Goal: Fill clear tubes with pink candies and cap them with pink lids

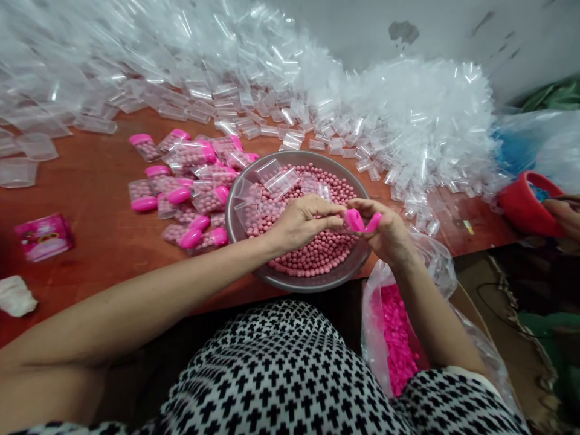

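Black-and-white patterned cloth [290, 374] covers the lap, a bag of caps [399, 338] just right of it. Over the steel bowl [294, 283] of pink beads [317, 254], right hand [389, 235] fingers pinch a pink cap [362, 221] lying crosswise; left hand [301, 222] fingers, narrowed, grip its left end. Filled tubes [190, 193] and empty tubes [272, 90] lie beyond on the desk [90, 199]

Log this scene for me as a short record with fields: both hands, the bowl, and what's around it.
left hand: over the bowl, fingertips at the caps
right hand: pinches the pink caps
bowl: metal, full of pink beads
filled tubes: pink-capped, on the table left of the bowl
empty tubes: large heap behind the bowl
bag: more caps inside, under the right hand
red bowl: far right, another person's hand at it
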{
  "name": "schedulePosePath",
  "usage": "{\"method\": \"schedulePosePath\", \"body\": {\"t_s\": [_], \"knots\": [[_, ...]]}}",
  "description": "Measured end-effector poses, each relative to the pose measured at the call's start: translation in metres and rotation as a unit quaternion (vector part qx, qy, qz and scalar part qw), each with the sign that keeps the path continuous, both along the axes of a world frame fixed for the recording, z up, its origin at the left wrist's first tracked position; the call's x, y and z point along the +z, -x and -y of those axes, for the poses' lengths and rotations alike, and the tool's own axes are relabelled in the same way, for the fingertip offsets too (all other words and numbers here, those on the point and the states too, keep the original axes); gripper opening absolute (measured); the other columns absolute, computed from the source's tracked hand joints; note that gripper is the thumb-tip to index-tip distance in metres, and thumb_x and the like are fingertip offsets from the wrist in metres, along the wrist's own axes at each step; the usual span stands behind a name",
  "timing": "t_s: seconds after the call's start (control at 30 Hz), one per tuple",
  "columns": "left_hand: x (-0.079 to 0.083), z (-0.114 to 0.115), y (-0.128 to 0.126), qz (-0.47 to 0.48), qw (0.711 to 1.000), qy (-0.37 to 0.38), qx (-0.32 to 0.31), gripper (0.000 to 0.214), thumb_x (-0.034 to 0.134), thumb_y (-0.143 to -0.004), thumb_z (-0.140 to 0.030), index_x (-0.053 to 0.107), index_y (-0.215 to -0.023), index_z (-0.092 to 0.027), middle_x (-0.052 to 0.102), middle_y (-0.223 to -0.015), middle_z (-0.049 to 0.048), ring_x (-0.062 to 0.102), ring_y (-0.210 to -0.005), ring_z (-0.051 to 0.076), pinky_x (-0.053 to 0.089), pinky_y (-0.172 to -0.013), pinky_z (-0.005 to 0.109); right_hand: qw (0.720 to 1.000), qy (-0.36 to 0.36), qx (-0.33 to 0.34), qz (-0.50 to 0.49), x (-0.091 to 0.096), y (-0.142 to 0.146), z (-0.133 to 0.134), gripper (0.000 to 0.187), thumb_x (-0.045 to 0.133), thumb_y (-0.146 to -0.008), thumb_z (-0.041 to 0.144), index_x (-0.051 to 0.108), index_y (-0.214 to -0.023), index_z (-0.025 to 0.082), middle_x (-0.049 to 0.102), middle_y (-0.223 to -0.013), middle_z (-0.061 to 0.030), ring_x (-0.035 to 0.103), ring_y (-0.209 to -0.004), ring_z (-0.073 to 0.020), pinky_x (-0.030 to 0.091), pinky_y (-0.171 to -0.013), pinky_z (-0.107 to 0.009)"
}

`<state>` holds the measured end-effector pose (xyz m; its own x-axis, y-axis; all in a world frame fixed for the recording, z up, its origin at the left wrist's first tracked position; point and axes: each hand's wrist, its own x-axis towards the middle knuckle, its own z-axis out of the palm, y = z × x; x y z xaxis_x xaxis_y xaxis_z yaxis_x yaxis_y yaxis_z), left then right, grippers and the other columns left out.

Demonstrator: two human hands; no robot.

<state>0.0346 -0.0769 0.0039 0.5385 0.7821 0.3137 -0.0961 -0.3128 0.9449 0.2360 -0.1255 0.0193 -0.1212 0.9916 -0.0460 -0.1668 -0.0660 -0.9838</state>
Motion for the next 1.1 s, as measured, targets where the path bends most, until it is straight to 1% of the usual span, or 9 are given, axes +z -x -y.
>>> {"method": "schedulePosePath", "body": {"t_s": [0.1,0.17,0.33,0.5,0.63,0.77,0.87,0.97,1.1], "knots": [[-0.001,0.001,0.002,-0.025,0.998,-0.037,0.040,0.012,0.072,-0.082,-0.024,0.080,-0.092,-0.025,0.073,-0.095,0.0036,0.063,-0.097,0.019,0.050,-0.094,0.036,0.994,0.079,0.078,-0.020,0.005,0.010,-0.001,0.049,0.085,-0.062,0.056,0.073,-0.096,0.023,0.075,-0.101,-0.0057,0.072,-0.094,-0.0251,0.061,-0.086,-0.048],[-0.003,0.000,0.003,-0.026,0.997,-0.048,0.046,0.014,0.073,-0.083,-0.025,0.080,-0.095,-0.025,0.071,-0.100,0.0042,0.062,-0.101,0.020,0.049,-0.097,0.037,0.989,0.106,0.090,-0.045,0.007,0.014,0.000,0.041,0.082,-0.067,0.052,0.074,-0.095,0.022,0.076,-0.096,-0.0047,0.072,-0.092,-0.0245,0.061,-0.087,-0.050],[-0.008,-0.003,0.002,0.009,0.994,-0.102,0.045,0.015,0.070,-0.086,-0.025,0.079,-0.098,-0.024,0.070,-0.100,0.0058,0.063,-0.100,0.019,0.050,-0.094,0.036,0.980,0.139,0.076,-0.125,0.005,0.021,0.000,0.034,0.081,-0.066,0.042,0.074,-0.092,0.021,0.075,-0.082,-0.0004,0.072,-0.087,-0.0226,0.054,-0.099,-0.056],[-0.010,-0.003,0.000,0.000,0.990,-0.130,0.044,0.013,0.069,-0.086,-0.023,0.080,-0.093,-0.025,0.072,-0.097,0.0047,0.064,-0.097,0.019,0.051,-0.091,0.035,0.980,0.126,0.029,-0.153,-0.003,0.030,-0.003,0.024,0.080,-0.062,0.036,0.072,-0.079,0.020,0.073,-0.074,0.0012,0.071,-0.082,-0.0218,0.054,-0.100,-0.053],[-0.005,-0.004,0.003,-0.015,0.992,-0.107,0.064,0.015,0.067,-0.086,-0.022,0.079,-0.095,-0.022,0.075,-0.097,0.0049,0.065,-0.099,0.020,0.051,-0.093,0.036,0.984,0.131,0.015,-0.123,-0.002,0.036,-0.008,0.034,0.080,-0.066,0.047,0.071,-0.085,0.021,0.075,-0.079,-0.0018,0.072,-0.087,-0.0237,0.058,-0.094,-0.051],[0.013,-0.016,0.031,-0.013,0.992,-0.064,0.108,0.019,0.067,-0.087,-0.025,0.078,-0.102,-0.021,0.077,-0.103,0.0044,0.068,-0.097,0.018,0.052,-0.091,0.035,0.990,0.093,0.062,-0.083,0.003,0.037,-0.017,0.060,0.074,-0.067,0.070,0.069,-0.103,0.023,0.075,-0.108,-0.0068,0.071,-0.099,-0.0240,0.060,-0.090,-0.046],[0.027,-0.036,0.075,-0.039,0.976,-0.046,0.210,0.023,0.070,-0.086,-0.030,0.076,-0.106,-0.021,0.077,-0.105,0.0000,0.068,-0.093,0.014,0.054,-0.086,0.030,0.995,0.056,0.086,-0.009,0.001,0.038,-0.025,0.053,0.076,-0.071,0.062,0.067,-0.106,0.024,0.072,-0.114,-0.0050,0.071,-0.096,-0.0195,0.061,-0.085,-0.038],[0.032,-0.054,0.122,-0.114,0.938,-0.061,0.320,0.026,0.073,-0.084,-0.034,0.073,-0.108,-0.023,0.077,-0.099,-0.0097,0.065,-0.090,0.009,0.053,-0.090,0.027,0.978,-0.017,0.139,0.153,-0.003,0.050,-0.030,0.037,0.076,-0.078,0.047,0.067,-0.103,0.021,0.073,-0.105,-0.0048,0.070,-0.090,-0.0170,0.058,-0.082,-0.034],[0.026,-0.054,0.152,-0.219,0.889,-0.117,0.386,0.029,0.073,-0.085,-0.027,0.070,-0.113,-0.019,0.075,-0.115,-0.0072,0.064,-0.110,0.012,0.045,-0.108,0.033,0.872,-0.168,0.181,0.423,-0.002,0.085,-0.038,0.025,0.067,-0.087,0.034,0.069,-0.102,0.014,0.073,-0.100,-0.0093,0.068,-0.087,-0.0203,0.052,-0.082,-0.036]]}}
